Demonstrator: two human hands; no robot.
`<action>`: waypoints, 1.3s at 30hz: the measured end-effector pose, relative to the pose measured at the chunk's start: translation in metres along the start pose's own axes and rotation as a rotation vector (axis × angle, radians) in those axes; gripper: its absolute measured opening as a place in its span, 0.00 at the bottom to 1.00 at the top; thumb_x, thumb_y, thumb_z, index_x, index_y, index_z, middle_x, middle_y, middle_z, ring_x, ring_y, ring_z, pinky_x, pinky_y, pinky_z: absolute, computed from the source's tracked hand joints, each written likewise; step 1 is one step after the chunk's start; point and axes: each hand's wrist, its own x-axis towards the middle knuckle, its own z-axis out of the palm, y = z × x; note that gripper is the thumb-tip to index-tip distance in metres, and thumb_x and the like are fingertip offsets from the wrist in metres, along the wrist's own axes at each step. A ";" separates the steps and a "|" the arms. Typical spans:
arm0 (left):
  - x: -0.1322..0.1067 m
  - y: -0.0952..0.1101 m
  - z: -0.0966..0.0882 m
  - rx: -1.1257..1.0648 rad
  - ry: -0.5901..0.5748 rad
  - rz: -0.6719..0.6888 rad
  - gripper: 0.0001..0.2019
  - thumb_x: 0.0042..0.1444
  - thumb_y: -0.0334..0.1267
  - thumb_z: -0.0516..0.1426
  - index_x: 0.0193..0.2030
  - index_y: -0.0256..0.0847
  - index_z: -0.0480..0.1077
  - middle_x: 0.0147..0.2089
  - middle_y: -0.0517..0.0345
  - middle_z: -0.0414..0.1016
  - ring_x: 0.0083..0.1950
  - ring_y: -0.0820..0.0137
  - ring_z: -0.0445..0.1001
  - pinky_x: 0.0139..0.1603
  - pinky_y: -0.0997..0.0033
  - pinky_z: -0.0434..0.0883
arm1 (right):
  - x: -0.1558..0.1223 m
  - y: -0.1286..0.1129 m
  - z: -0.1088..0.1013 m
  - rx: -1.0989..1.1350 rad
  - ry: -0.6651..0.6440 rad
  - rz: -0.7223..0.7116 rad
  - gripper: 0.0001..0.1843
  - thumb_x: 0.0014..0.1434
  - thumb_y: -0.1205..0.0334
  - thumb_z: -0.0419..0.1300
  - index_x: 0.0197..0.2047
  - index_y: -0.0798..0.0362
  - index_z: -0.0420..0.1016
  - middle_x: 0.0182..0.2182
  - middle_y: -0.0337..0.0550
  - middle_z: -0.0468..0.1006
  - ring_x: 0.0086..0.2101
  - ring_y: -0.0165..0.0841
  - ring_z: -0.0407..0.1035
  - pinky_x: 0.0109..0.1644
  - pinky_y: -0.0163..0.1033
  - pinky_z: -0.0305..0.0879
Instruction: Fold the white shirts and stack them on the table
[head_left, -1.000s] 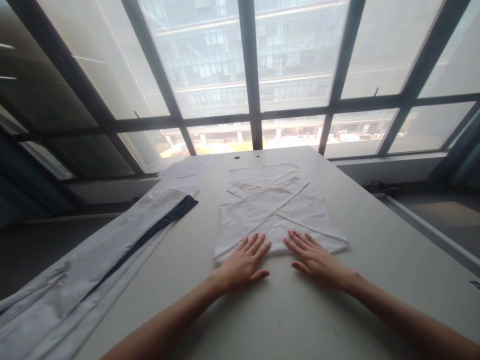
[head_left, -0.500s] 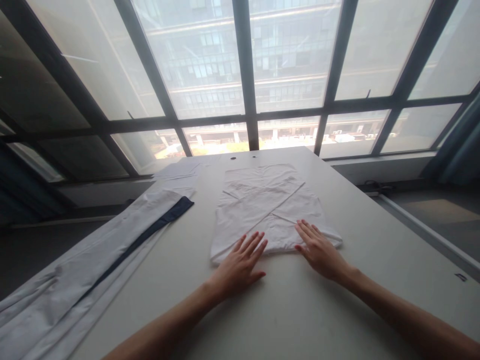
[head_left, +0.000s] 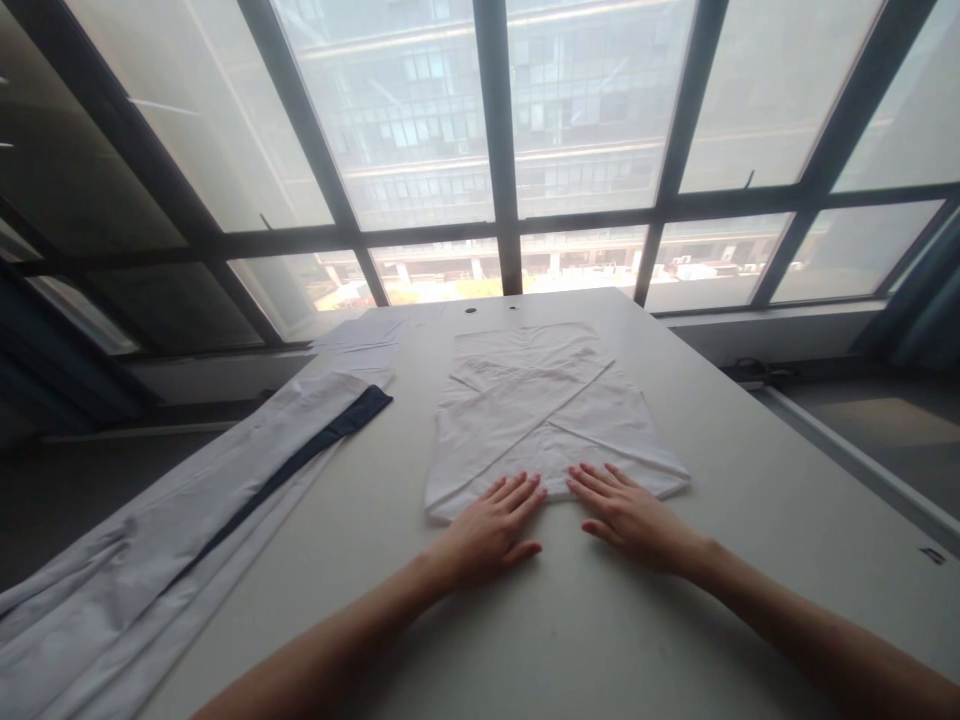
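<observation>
The left hand (head_left: pixel 491 530) and right hand (head_left: pixel 626 515) lie spread flat on the near edge of the white garment (head_left: pixel 547 420), which seems soft, light and best pinched at its near corners.

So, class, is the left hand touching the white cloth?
Touching. The head view shows the left hand lying flat, its fingertips resting on the near edge of the white cloth.

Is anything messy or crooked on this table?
Yes: the long white cloth with the dark stripe lies slanted and hangs over the left edge of the table. The folded white cloth sits flat, with the left hand and right hand open on its near edge.
</observation>
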 end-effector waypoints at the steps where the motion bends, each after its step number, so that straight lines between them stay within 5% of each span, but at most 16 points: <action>1: 0.000 0.000 0.000 0.002 0.002 -0.001 0.36 0.69 0.57 0.49 0.77 0.41 0.45 0.77 0.45 0.46 0.77 0.55 0.44 0.75 0.51 0.50 | 0.000 0.000 -0.001 -0.037 0.023 0.029 0.30 0.71 0.52 0.51 0.72 0.51 0.58 0.71 0.51 0.57 0.70 0.44 0.48 0.72 0.58 0.46; 6: -0.001 0.000 0.002 -0.004 0.040 0.005 0.33 0.71 0.53 0.47 0.77 0.43 0.45 0.78 0.49 0.46 0.78 0.57 0.42 0.76 0.52 0.49 | 0.000 -0.001 -0.007 -0.131 0.171 0.109 0.23 0.71 0.57 0.51 0.64 0.56 0.69 0.66 0.56 0.66 0.68 0.46 0.53 0.71 0.58 0.50; 14: -0.001 -0.002 0.005 -0.025 0.051 -0.011 0.34 0.69 0.50 0.50 0.77 0.45 0.44 0.77 0.49 0.47 0.77 0.57 0.44 0.75 0.51 0.50 | 0.007 -0.018 -0.011 0.062 0.136 -0.112 0.21 0.69 0.60 0.54 0.63 0.48 0.70 0.59 0.48 0.74 0.60 0.41 0.65 0.64 0.50 0.62; 19: 0.000 -0.004 0.006 -0.033 0.063 -0.003 0.34 0.69 0.50 0.50 0.77 0.45 0.44 0.78 0.50 0.46 0.78 0.56 0.43 0.75 0.50 0.51 | 0.005 -0.020 -0.014 0.023 0.191 -0.047 0.16 0.69 0.61 0.54 0.58 0.49 0.73 0.53 0.49 0.76 0.53 0.41 0.68 0.57 0.48 0.64; 27: 0.000 -0.001 0.004 -0.050 0.068 -0.039 0.31 0.69 0.47 0.51 0.75 0.42 0.51 0.77 0.48 0.49 0.78 0.57 0.43 0.75 0.49 0.51 | 0.003 -0.009 -0.018 -0.067 0.263 0.117 0.16 0.71 0.62 0.51 0.33 0.52 0.74 0.33 0.44 0.75 0.38 0.36 0.66 0.46 0.41 0.60; 39: 0.000 -0.001 0.004 -0.052 0.078 -0.049 0.31 0.67 0.48 0.52 0.74 0.43 0.52 0.76 0.49 0.51 0.77 0.57 0.47 0.75 0.50 0.53 | 0.003 -0.006 -0.014 -0.097 0.271 0.122 0.10 0.69 0.65 0.54 0.38 0.51 0.75 0.37 0.45 0.75 0.41 0.38 0.67 0.47 0.41 0.62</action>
